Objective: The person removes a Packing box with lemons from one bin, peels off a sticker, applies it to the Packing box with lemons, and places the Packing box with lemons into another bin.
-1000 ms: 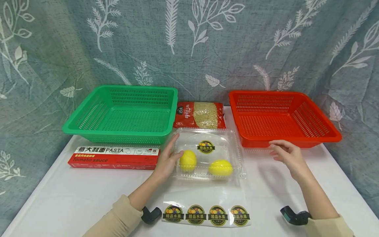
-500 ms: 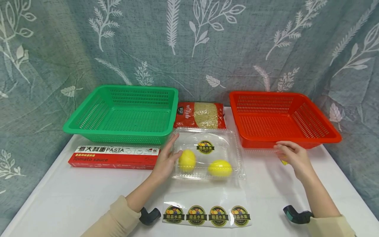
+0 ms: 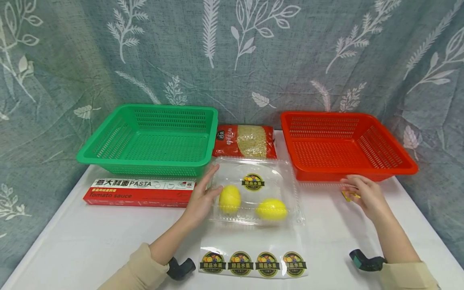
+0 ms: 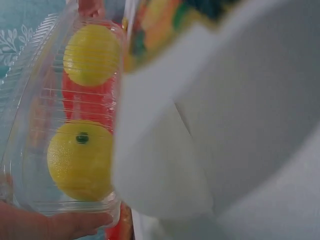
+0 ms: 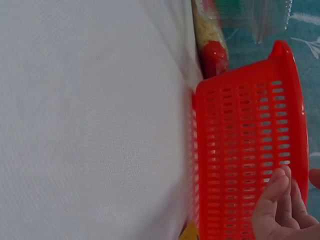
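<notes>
Red basket (image 3: 348,145) blocks behind; bare table (image 3: 326,225) beside clamshell (image 3: 253,189) is free.

A white table (image 3: 90,241) bears two baskets, clamshell (image 3: 253,191), pasta box, noodle bag, stickers.

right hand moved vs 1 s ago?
Yes. The right hand has slid to the person's right along the red basket front wall, and slightly toward the person.
</notes>
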Tool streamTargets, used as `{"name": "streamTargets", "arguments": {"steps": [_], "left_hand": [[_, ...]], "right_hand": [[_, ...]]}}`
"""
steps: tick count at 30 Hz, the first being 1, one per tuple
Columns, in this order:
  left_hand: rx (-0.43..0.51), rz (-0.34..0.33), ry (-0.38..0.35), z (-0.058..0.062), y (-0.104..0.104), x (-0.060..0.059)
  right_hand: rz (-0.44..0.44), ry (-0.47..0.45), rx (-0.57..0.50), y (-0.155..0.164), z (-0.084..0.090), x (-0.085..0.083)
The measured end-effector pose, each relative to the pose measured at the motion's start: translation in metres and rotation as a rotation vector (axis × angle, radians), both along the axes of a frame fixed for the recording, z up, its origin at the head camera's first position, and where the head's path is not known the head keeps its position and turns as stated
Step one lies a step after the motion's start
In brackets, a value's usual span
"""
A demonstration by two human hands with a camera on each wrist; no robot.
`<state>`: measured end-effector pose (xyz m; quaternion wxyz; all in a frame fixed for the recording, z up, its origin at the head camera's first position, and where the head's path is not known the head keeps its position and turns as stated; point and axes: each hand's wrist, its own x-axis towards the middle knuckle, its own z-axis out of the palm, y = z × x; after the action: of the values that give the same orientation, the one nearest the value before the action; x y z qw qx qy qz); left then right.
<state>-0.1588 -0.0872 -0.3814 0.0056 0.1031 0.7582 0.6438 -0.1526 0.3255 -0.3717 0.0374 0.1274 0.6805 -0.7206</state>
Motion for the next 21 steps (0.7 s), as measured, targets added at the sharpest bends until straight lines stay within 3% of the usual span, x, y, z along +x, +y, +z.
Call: {"name": "streamTargets", "arguments": {"steps": [3,11,21], "left_hand": [[-0.008,-0.005,-0.013,0.003,0.001,0.002],[-0.021,-0.013,-0.009,0.013,0.002,0.008],[-0.021,-0.006,-0.03,0.023,0.0,0.014]], "right_hand": [[-0.003,-0.012,-0.1,0.004,0.0,-0.002],[0.013,-0.024,-0.485,0.014,0.001,-0.006],[-0.067,-0.064,-0.612,0.016,0.001,-0.011]]}}
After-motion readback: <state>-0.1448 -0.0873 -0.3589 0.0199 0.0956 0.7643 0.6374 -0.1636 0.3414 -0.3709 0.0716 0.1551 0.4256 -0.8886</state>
